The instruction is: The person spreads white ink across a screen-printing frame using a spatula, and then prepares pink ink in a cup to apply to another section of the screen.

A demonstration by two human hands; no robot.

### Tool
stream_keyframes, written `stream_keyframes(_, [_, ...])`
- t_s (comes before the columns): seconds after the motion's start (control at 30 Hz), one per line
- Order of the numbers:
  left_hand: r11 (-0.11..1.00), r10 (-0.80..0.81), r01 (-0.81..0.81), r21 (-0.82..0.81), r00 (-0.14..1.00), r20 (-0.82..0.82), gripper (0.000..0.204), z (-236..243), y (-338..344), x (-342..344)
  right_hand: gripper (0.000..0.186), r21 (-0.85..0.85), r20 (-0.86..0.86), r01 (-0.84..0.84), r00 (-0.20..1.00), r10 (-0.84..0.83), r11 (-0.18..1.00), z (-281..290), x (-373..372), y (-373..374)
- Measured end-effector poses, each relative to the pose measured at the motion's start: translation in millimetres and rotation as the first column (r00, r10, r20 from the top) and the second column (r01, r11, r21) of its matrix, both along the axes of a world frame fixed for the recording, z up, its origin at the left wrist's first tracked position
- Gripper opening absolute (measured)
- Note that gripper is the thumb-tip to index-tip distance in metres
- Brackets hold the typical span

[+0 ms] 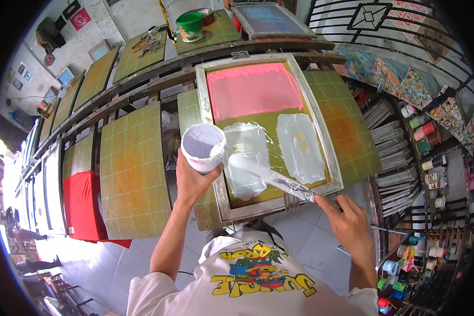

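Shirt (253,305), white, printed front. Tub (197,164), gripped by left fingers (184,171), at frame's (314,121) left edge; spatula (271,178), pinched by right fingers (329,204), blade over pale paint (247,181) inside frame.

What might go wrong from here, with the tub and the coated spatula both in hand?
Drips: pale paste coats the spatula in the right grip, so some could fall on the wooden frame.
Spill: the open tub, in the left grip, might slop paste if tipped.
Smears: the blade appears over the left pale patch; dragging it sideways could spread that patch's ragged edge.
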State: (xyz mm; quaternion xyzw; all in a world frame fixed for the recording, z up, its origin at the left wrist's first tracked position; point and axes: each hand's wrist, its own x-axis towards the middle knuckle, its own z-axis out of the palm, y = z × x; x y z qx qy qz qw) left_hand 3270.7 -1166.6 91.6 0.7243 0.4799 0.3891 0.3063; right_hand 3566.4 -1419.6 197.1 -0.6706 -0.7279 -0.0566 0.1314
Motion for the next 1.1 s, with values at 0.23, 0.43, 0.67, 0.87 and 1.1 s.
stream_keyframes(0.23, [0.990,-0.003,0.033,-0.134,0.976,0.218,0.068,-3.8,0.6,-13.5,0.058,-0.242,-0.639,0.325,0.656,-0.403,0.914,-104.0,-55.4,19.7])
stream_keyframes(0.43, [0.987,-0.064,0.103,-0.121,0.955,0.289,0.057,-1.4,-12.7,-29.0,0.056,-0.385,-0.653,0.459,0.477,-0.588,0.801,-197.4,-107.4,82.2])
stream_keyframes(0.67, [0.976,-0.083,0.136,-0.169,0.954,0.289,0.062,-8.1,-12.9,-60.2,0.055,-0.356,-0.647,0.551,0.436,-0.625,0.754,-217.9,-122.2,115.6])
stream_keyframes(0.87, [0.963,-0.084,0.152,-0.222,0.954,0.289,0.066,-9.0,-12.9,-80.1,0.058,-0.408,-0.534,0.570,0.485,-0.693,0.713,-230.9,-125.0,134.4])
stream_keyframes(1.1, [0.966,-0.074,0.127,-0.227,0.970,0.230,0.070,-8.7,-15.5,-97.4,0.059,-0.353,-0.522,0.512,0.587,-0.619,0.783,-234.1,-113.4,143.2])
